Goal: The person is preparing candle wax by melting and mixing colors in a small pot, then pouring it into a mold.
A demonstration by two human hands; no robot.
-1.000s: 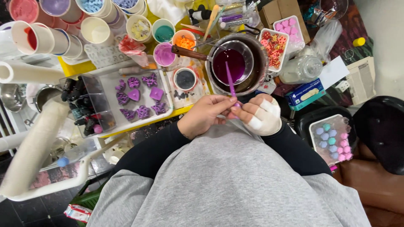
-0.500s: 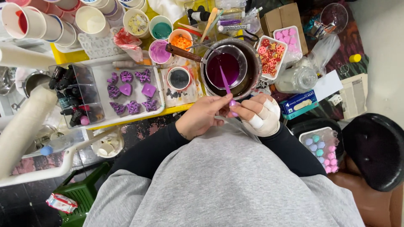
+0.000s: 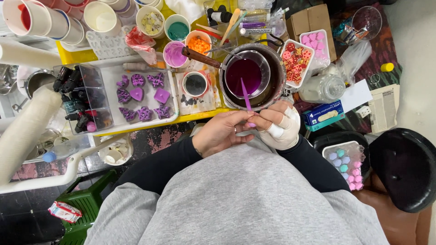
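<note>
Compared with half a second ago, almost nothing is being shifted: both hands are still being kept together at the near edge of the surface (image 3: 200, 117), and only the view is being tilted a little. A thin purple stick (image 3: 245, 96) is being held at its lower end, and its tip is being dipped in the dark purple liquid of the small metal pot (image 3: 245, 75), which is sitting inside a bigger pot (image 3: 276, 86). The stick is judged to be light, stiff and perhaps slippery where it is wet, so it is best taken at the dry lower end. From the fingers (image 3: 263, 121) it is pointing toward 12 o'clock. The right hand (image 3: 278, 124), partly wrapped in white tape, is being closed around the stick's end; the left hand (image 3: 221, 132) is being pressed to it at 9 o'clock, fingers curled, touching the same end. A tray of purple shapes (image 3: 143, 97) is lying at 10 o'clock.
</note>
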